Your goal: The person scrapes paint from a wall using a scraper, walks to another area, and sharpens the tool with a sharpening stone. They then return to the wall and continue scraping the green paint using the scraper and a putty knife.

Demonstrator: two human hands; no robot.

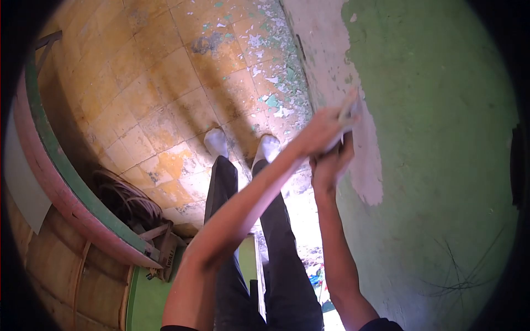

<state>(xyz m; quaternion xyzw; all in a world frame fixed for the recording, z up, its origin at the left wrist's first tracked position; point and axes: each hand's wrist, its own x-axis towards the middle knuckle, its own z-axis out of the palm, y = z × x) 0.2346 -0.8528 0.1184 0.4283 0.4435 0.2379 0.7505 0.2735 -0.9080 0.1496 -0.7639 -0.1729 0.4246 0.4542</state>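
Note:
My left hand (pixel 323 129) reaches across from the lower left and grips a pale scraper (pixel 349 108), whose blade lies against the green painted wall (pixel 441 165). My right hand (pixel 330 164) sits directly below it, with the fingers curled up around the lower end of the tool. The blade rests at the upper edge of a bare pinkish patch (pixel 367 165) where the paint is gone. The handle is mostly hidden by my hands.
Yellow floor tiles (pixel 160 83) lie below, littered with green and white paint flakes (pixel 276 83) along the wall's foot. My feet (pixel 216 140) in white stand close to the wall. A red and green curved wooden edge (pixel 61 187) and coiled cable (pixel 124 198) are at the left.

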